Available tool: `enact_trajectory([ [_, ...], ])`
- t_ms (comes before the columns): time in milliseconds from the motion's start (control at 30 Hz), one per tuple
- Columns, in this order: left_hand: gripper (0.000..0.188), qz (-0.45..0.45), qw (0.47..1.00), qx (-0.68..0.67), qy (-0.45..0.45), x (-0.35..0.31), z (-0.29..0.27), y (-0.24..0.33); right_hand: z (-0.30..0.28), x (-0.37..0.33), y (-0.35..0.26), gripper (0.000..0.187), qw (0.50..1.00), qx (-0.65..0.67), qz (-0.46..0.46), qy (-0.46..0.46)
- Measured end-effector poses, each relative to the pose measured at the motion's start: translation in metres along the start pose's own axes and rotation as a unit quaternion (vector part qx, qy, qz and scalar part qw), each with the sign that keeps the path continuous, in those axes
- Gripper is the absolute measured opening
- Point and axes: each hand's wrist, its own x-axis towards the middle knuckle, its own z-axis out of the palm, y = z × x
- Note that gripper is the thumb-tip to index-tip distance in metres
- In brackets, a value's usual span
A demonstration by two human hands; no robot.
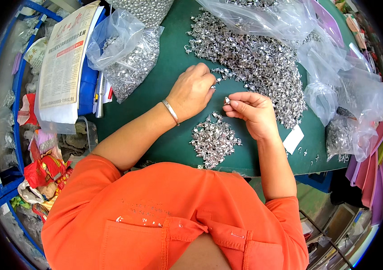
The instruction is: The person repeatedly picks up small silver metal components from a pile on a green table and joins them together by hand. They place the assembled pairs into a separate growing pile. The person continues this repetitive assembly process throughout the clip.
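Between the thumb and index finger of my right hand is a small shiny silver metal piece. My left hand, a metal bangle on its wrist, is closed, with a bit of silver metal showing at its fingertips. Both hands are over a dark green tabletop, a short gap apart. A small heap of silver metal pieces lies nearest my body, below the hands. Beyond them spreads a much larger pile of similar pieces, a few strays reaching toward my left hand.
Clear plastic bags of metal parts stand at the back left and right. A white paper slip lies right of my right forearm. Newspaper hangs beside a blue rack. Loose plastic film covers part of the large pile.
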Motion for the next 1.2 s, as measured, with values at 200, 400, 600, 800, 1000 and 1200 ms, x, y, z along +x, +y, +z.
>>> enact_trajectory([
  [200, 0.019, 0.022, 0.999, 0.015, -0.03, -0.003, -0.001, -0.002, -0.003, -0.01, -0.008, 0.008, 0.956, -0.211, -0.151, -0.134],
  [400, 0.018, 0.021, 0.999, 0.0, 0.033, -0.005, 0.002, 0.001, 0.015, 0.033, 0.001, 0.013, 0.796, -0.5, -0.341, 0.016],
  [600, 0.018, 0.019, 1.0, 0.014, 0.007, -0.009, -0.008, 0.001, 0.016, 0.042, 0.011, 0.011, 0.721, -0.588, -0.363, 0.062],
  [800, 0.017, 0.01, 1.0, -0.012, 0.021, -0.013, -0.01, 0.005, 0.007, 0.024, 0.007, 0.011, 0.905, -0.366, -0.213, 0.042],
  [1000, 0.018, 0.018, 1.0, 0.011, -0.011, -0.01, -0.003, 0.0, -0.016, 0.015, 0.011, 0.011, 0.979, 0.183, -0.018, -0.089],
  [1200, 0.012, 0.013, 0.997, -0.047, 0.055, -0.004, -0.008, 0.007, -0.018, 0.009, 0.016, 0.011, 0.961, 0.246, -0.039, -0.119],
])
